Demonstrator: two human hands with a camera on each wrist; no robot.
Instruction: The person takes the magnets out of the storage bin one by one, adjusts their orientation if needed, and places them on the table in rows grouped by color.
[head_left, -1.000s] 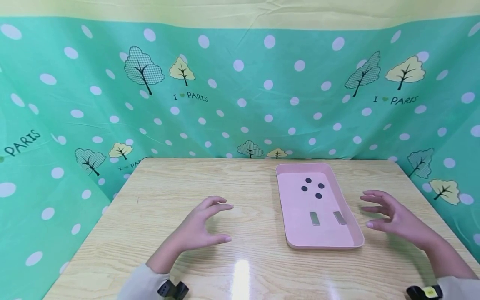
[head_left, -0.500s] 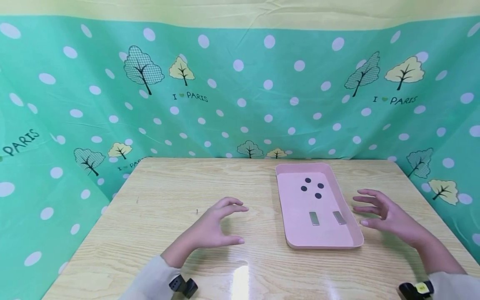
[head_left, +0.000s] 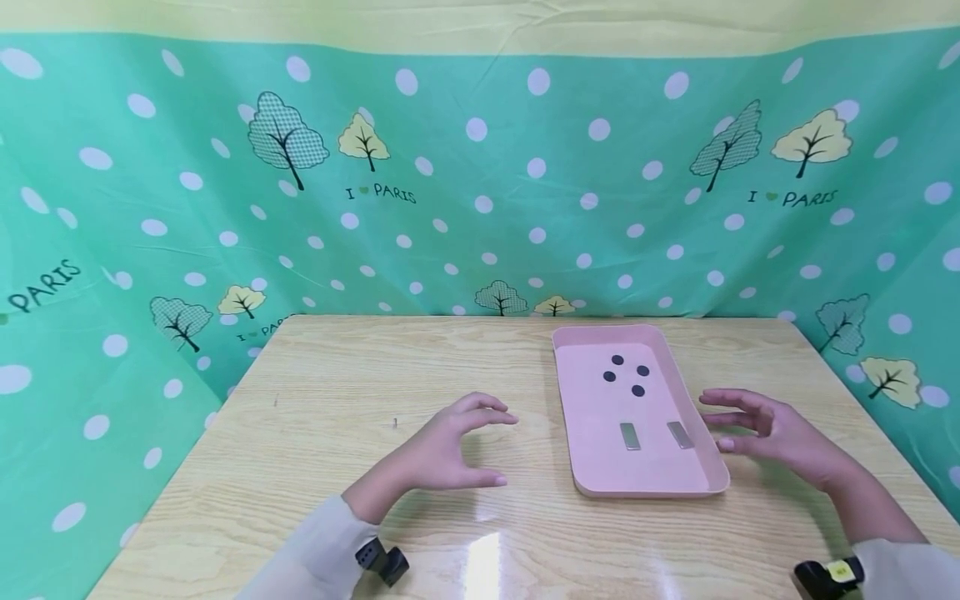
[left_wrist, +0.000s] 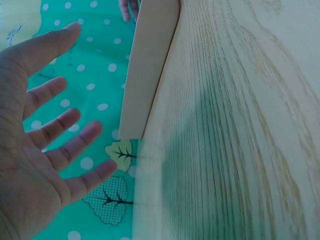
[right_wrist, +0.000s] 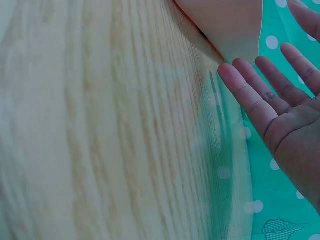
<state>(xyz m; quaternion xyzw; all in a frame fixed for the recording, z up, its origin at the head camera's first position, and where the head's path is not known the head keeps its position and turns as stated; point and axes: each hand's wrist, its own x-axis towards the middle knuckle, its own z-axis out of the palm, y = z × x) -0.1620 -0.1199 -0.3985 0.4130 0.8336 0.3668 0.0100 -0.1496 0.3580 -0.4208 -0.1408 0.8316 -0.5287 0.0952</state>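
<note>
A shallow pink tray (head_left: 567, 417) lies on the right half of the table. Inside it, several dark round discs (head_left: 638, 391) sit toward the back. Two small flat silvery-grey rectangles (head_left: 630, 437) lie nearer the front, one of them close to the right wall. My left hand (head_left: 448, 450) is held left of the tray, apart from it, thumb and fingers spread around nothing. On the other side my right hand (head_left: 783, 437) has its fingertips right at the tray's right wall, its fingers relaxed and holding nothing. The left wrist view shows the tray's outer wall (left_wrist: 150, 65) beyond the hand.
The wood-grain table (head_left: 315, 400) ends at the back against a green dotted curtain (head_left: 450, 167) printed with trees. Each wrist wears a small black camera (head_left: 382, 562). A bright light reflection lies on the tabletop near the front.
My left hand has moved right, toward the tray. My right hand has moved left, up to the tray's right wall. The tray and its contents stay in place.
</note>
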